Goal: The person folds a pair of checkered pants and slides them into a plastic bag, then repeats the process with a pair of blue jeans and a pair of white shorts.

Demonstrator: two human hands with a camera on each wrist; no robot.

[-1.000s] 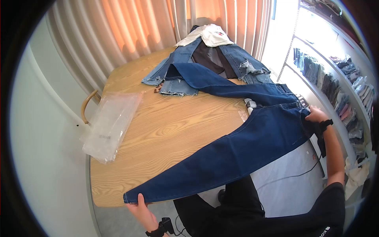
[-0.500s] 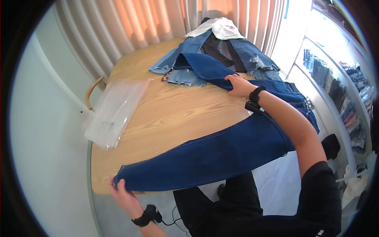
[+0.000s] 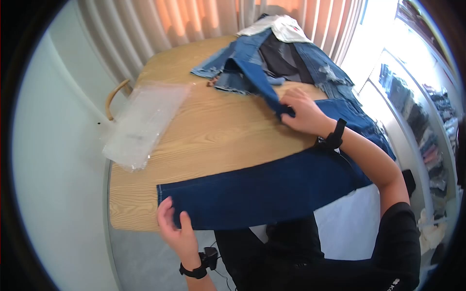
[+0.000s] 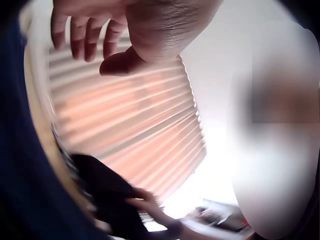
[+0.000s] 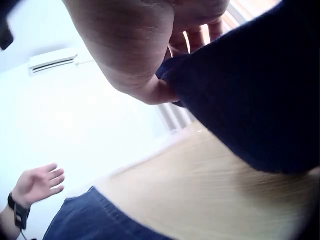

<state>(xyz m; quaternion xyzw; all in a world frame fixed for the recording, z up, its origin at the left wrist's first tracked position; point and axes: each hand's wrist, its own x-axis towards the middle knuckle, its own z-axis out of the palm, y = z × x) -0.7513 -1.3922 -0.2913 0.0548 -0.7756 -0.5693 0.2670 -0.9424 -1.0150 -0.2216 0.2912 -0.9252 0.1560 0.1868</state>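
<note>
Right hand (image 3: pixel 306 115) pinches far leg of dark blue jeans (image 3: pixel 257 194), spread over table (image 3: pixel 204 131) edge; left hand (image 3: pixel 178 234) open, near hem. Probably leg-over-leg folding; next move needs aligned hems.

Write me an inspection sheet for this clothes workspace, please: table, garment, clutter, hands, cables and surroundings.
Surface: wood-grain table, partly covered.
Job's things: dark blue jeans, legs spread apart, near leg along the table's front edge.
Clutter: clear plastic bag at the left; lighter frayed jeans and white garment at the far end.
Hands: right hand pinches the far leg; left hand open near the other leg's hem.
Cables: thin cord below the left wrist.
Surroundings: curtains; shelved clothes at the right.
</note>
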